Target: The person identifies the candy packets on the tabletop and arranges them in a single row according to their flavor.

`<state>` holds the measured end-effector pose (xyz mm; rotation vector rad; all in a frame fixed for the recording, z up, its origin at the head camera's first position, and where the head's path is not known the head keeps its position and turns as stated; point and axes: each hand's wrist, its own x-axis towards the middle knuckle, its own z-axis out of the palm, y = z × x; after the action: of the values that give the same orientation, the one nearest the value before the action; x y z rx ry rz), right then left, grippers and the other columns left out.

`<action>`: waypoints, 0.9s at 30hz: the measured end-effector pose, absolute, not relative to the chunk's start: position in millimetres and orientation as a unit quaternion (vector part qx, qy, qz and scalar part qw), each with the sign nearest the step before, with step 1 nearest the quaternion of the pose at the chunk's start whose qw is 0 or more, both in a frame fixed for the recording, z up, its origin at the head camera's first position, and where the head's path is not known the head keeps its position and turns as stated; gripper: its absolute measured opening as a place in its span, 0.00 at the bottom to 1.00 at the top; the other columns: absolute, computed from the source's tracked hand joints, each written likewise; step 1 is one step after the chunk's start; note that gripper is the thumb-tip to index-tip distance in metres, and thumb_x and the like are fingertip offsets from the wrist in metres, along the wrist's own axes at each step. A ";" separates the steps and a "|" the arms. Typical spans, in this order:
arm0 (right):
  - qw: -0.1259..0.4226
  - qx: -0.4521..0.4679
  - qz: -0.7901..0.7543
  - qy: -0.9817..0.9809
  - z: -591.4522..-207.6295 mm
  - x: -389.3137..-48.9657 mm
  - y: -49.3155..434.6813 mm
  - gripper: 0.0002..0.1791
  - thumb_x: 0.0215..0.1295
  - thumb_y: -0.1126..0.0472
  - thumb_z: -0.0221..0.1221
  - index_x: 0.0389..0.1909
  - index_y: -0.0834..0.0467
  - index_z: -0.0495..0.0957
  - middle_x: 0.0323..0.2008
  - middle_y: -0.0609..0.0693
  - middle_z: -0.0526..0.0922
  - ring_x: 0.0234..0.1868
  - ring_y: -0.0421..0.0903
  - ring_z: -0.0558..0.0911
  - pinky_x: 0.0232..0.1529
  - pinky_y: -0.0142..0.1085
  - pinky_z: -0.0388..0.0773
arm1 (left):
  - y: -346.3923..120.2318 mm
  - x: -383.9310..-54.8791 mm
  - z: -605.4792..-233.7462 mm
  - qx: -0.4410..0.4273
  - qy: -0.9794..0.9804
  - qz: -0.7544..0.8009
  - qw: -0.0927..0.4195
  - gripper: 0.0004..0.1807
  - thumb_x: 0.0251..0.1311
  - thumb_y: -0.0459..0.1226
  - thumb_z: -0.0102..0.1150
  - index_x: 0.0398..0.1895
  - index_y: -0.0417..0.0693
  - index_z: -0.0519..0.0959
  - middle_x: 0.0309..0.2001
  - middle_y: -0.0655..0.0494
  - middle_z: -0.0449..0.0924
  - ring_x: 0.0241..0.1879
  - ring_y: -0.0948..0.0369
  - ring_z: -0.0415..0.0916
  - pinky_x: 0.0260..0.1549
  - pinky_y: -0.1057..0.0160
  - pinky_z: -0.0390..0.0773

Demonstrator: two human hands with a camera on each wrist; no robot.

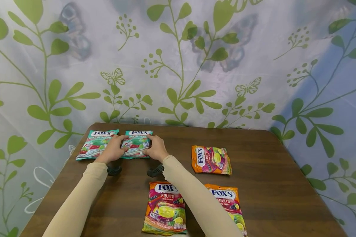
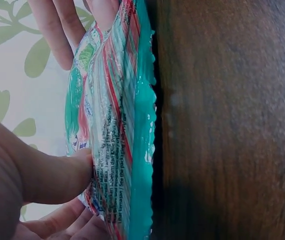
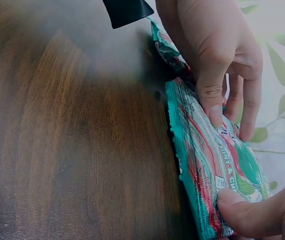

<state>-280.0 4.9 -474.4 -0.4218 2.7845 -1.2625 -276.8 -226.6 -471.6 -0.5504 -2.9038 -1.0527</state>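
Closest to me is the right sleeve (image 1: 206,197). At the far left of the table (image 1: 270,177), the left hand (image 1: 114,150) and right hand (image 1: 158,149), both half closed, grip one mint packet (image 1: 136,145) by its sides; uneven squeezing may buckle it, the left knuckles may nudge the neighbouring packet (image 1: 94,144), and the sleeve, if lowered, may drag the fruit packets (image 1: 165,210).

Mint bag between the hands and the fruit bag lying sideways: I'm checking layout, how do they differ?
The mint bag shows teal, the fruit bag orange and magenta. In the head view, the mint bag's logo reads upright; the fruit bag's is turned sideways. The left hand and right hand touch the mint bag; neither touches the fruit bag. Both bear FOX'S logos.
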 end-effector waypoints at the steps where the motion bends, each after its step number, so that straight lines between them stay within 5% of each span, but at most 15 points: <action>1: 0.027 -0.136 -0.405 0.903 -474.8 -279.9 4.7 0.43 0.66 0.65 0.77 0.80 0.62 0.71 0.68 0.63 0.78 0.56 0.54 0.81 0.56 0.41 0.81 | -226.5 -276.5 -471.5 -0.175 -0.926 -0.335 0.001 0.29 0.74 0.27 0.62 0.75 0.24 0.69 0.54 0.27 0.71 0.46 0.42 0.68 0.43 0.43 0.69; 4: 0.024 -0.134 -0.407 0.903 -476.2 -279.5 4.0 0.42 0.65 0.65 0.78 0.79 0.62 0.72 0.62 0.62 0.82 0.53 0.52 0.84 0.53 0.39 0.82 | -226.3 -275.1 -471.1 -0.171 -0.927 -0.335 -0.001 0.29 0.75 0.27 0.62 0.75 0.24 0.69 0.55 0.27 0.71 0.46 0.42 0.68 0.43 0.42 0.70; 10: 0.023 -0.123 -0.442 0.888 -477.7 -279.0 4.9 0.41 0.64 0.67 0.78 0.78 0.63 0.74 0.47 0.60 0.89 0.28 0.39 0.82 0.32 0.30 0.76 | -225.5 -273.9 -470.6 -0.170 -0.929 -0.328 0.008 0.29 0.75 0.27 0.61 0.75 0.24 0.69 0.62 0.21 0.69 0.60 0.30 0.71 0.55 0.32 0.75; 15: 0.020 -0.121 -0.441 0.889 -477.3 -278.5 5.1 0.41 0.65 0.67 0.77 0.78 0.64 0.74 0.36 0.57 0.89 0.23 0.40 0.78 0.30 0.30 0.73 | -224.5 -273.8 -470.3 -0.172 -0.930 -0.324 0.012 0.28 0.75 0.27 0.61 0.74 0.24 0.70 0.64 0.20 0.67 0.63 0.27 0.69 0.57 0.30 0.74; 22: 0.004 -0.113 -0.431 0.895 -476.1 -273.2 4.7 0.38 0.66 0.67 0.77 0.76 0.64 0.76 0.66 0.63 0.83 0.43 0.48 0.84 0.53 0.38 0.81 | -221.8 -271.2 -469.3 -0.178 -0.929 -0.323 0.029 0.26 0.74 0.26 0.62 0.71 0.23 0.72 0.64 0.20 0.67 0.61 0.28 0.70 0.55 0.31 0.75; 27: -0.008 -0.117 -0.420 0.900 -475.2 -270.2 5.2 0.36 0.66 0.67 0.77 0.74 0.67 0.77 0.66 0.63 0.84 0.65 0.59 0.81 0.66 0.51 0.80 | -220.9 -270.8 -469.6 -0.195 -0.925 -0.320 0.061 0.26 0.71 0.25 0.65 0.70 0.23 0.74 0.64 0.22 0.67 0.57 0.30 0.73 0.51 0.33 0.76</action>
<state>-270.2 5.2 -475.2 -0.3683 2.8406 -1.3268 -270.8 -220.9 -469.6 -0.5898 -2.7987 -0.9675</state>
